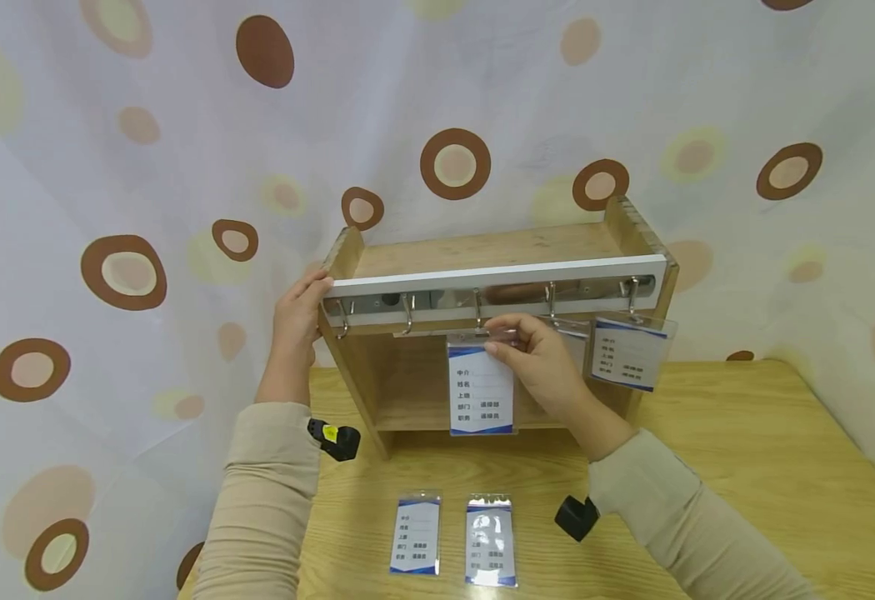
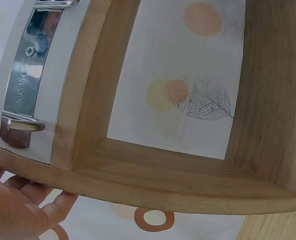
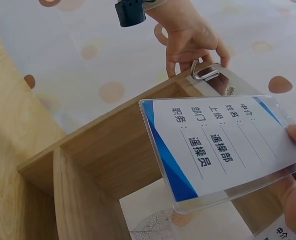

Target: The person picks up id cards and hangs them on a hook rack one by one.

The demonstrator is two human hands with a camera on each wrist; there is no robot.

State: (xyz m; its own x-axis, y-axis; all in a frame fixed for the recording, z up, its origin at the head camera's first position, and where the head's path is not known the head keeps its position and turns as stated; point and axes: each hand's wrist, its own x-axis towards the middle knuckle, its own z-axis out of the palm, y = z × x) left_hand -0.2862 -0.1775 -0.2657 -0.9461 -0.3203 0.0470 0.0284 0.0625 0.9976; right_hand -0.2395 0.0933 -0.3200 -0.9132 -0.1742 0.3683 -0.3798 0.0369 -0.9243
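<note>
My right hand (image 1: 546, 367) pinches the top edge of a clear-sleeved name badge (image 1: 481, 387) just below the middle hook (image 1: 478, 308) of a metal hook rail. In the right wrist view the badge (image 3: 217, 145) fills much of the picture, finger and thumb at its top end. Whether its slot is on the hook is hidden by the fingers. With its fingers curled over the upper left corner of the wooden shelf (image 1: 351, 358), my left hand (image 1: 298, 321) grips the side board. Another badge (image 1: 628, 354) hangs from the far right hook, and one behind it is partly covered by my right hand.
Two more badges, a left one (image 1: 417, 533) and a right one (image 1: 491, 542), lie flat on the wooden table (image 1: 752, 467) in front of the shelf. Behind stands a white curtain (image 1: 377, 83) with brown and yellow dots. Bare hooks (image 1: 407, 315) stick out at the rail's left.
</note>
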